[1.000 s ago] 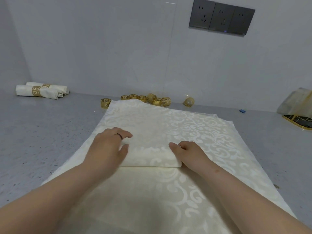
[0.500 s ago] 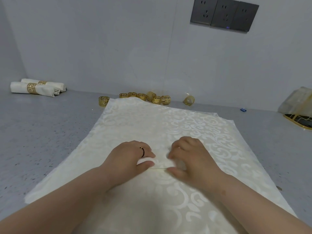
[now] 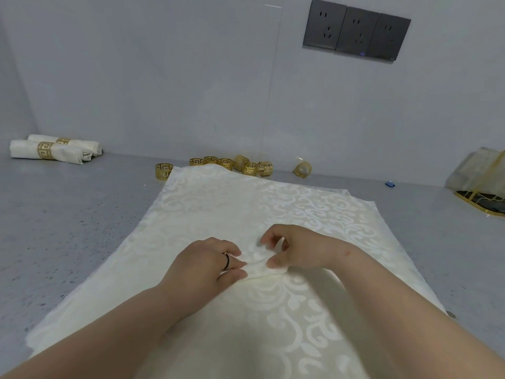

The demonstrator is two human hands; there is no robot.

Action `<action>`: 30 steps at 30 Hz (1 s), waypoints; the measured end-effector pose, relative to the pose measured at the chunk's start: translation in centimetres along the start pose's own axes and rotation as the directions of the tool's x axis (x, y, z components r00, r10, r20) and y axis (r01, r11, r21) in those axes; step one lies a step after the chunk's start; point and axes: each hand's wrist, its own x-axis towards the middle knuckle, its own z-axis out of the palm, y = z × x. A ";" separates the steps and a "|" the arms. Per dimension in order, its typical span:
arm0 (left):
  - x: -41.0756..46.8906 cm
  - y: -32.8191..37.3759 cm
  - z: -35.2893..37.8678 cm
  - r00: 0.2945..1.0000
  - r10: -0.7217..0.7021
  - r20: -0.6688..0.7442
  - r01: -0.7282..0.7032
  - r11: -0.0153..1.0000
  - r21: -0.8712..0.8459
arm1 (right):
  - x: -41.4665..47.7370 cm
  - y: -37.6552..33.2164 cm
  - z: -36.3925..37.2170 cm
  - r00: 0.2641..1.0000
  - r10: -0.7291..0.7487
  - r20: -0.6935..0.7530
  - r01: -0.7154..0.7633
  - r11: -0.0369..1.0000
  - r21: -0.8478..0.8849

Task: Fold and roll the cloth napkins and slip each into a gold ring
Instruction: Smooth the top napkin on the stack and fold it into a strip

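Two finished napkin rolls [image 3: 52, 150] in gold bands lie far left on the grey table [image 3: 68, 228]. Loose gold rings [image 3: 232, 163] sit along the wall. On the patterned cream cloth [image 3: 273, 209], the left hand [image 3: 207, 265] and right hand [image 3: 297, 251] pinch a small bunched napkin [image 3: 258, 265] between thumb and fingers. No writing is legible.

This looked like a plain indoor workroom rather than a dining room. A bare grey wall [image 3: 164, 77] carried three dark power sockets [image 3: 356, 31] above a speckled grey worktop [image 3: 68, 228].
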 end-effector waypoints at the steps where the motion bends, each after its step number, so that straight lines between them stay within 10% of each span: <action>1: 0.0 0.0 0.0 1.000 -0.007 0.012 0.007 1.000 0.008 | 0.1 0.0 -0.1 0.999 0.014 0.030 -0.013 1.000 -0.023; 11: 1.5 1.9 -0.8 0.998 -0.010 0.067 0.000 0.990 0.140 | -0.3 -1.0 0.9 0.990 -0.105 -0.097 0.057 0.914 -0.403; 17: 2.6 2.9 0.7 0.981 0.023 0.192 -0.079 0.954 0.289 | -1.9 1.2 3.6 0.830 -0.394 -0.395 0.174 0.856 -0.488; 25: 1.9 3.5 0.5 0.998 -0.039 0.039 0.027 0.962 0.272 | -3.1 2.8 4.2 0.834 -0.153 -0.529 0.176 0.984 -0.007; 30: 1.6 0.7 -2.1 0.992 -0.072 -0.104 0.096 0.964 0.246 | -2.7 3.7 4.0 0.900 -0.081 -0.427 0.047 0.995 -0.088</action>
